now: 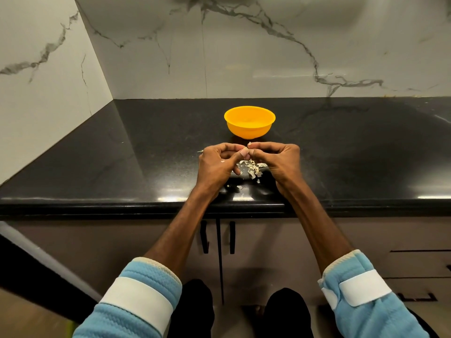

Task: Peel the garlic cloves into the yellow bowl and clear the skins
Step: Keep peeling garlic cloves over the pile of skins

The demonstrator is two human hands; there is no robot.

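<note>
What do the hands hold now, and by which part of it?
The left hand and right hand pinch one garlic clove between their fingertips, above the skins. Fingers cover most of it, so the exact part cannot be told.
</note>
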